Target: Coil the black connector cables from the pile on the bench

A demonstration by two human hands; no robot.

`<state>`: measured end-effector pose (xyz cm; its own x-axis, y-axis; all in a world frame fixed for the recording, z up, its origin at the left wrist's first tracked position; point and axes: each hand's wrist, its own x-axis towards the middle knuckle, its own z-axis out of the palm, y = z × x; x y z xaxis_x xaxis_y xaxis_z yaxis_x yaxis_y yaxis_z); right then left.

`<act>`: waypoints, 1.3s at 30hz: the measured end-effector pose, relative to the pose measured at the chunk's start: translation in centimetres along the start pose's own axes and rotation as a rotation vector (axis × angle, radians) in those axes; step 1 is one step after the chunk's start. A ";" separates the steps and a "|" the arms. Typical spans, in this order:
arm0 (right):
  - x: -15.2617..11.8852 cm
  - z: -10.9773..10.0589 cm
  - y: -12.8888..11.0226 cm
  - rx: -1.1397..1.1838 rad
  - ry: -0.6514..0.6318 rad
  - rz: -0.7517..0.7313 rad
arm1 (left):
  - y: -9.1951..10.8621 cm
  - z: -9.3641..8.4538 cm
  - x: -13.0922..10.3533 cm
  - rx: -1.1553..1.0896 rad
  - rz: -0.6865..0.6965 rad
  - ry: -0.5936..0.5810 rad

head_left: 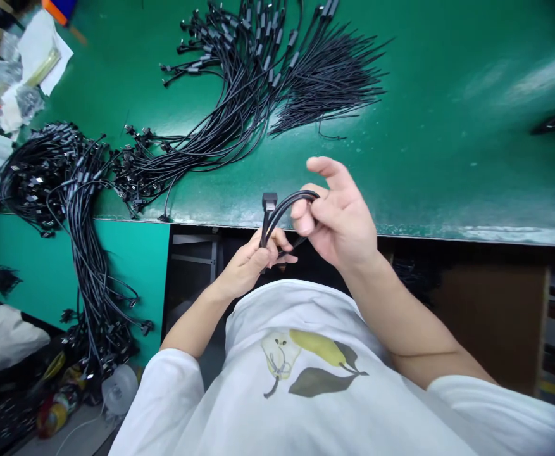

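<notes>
By the table's near edge, the looped black cable arches rightward from the left hand, fingers pinching it, to the right hand's curled fingers grasping it, plug nearer the left.

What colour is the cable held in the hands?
The cable is black, best seen in the head view.

Glossy green surface. On it: long bundle of black cables with plugs at both ends; against that, a fan of thin black strips. Left: coiled black cable heap, plus a black cable bundle draping over the front edge. Far left: white paper sheets.
</notes>
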<state>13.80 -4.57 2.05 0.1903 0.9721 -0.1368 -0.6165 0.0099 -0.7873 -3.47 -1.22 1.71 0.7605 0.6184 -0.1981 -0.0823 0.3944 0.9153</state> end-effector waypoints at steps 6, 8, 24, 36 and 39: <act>-1.0 -0.5 2.9 -0.051 -0.253 0.219 | 0.1 0.1 -0.5 -0.038 -0.056 0.053; -1.1 -0.4 3.0 -0.064 -0.206 0.196 | 0.0 0.3 -0.5 -0.021 -0.090 0.095; -0.5 2.0 0.3 0.017 -0.165 0.109 | -1.8 0.7 -0.5 -0.122 -0.190 -0.066; 0.5 0.8 1.0 -0.292 -0.099 -0.031 | -0.5 0.8 -0.2 -0.047 -0.259 -0.130; 0.7 1.0 1.0 -0.297 -0.042 -0.044 | -0.5 0.9 0.0 -0.135 -0.275 -0.044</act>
<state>12.58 -3.69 1.75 0.1761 0.9812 -0.0786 -0.3564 -0.0109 -0.9343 -2.83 -1.99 1.55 0.7930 0.4473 -0.4136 0.0477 0.6313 0.7741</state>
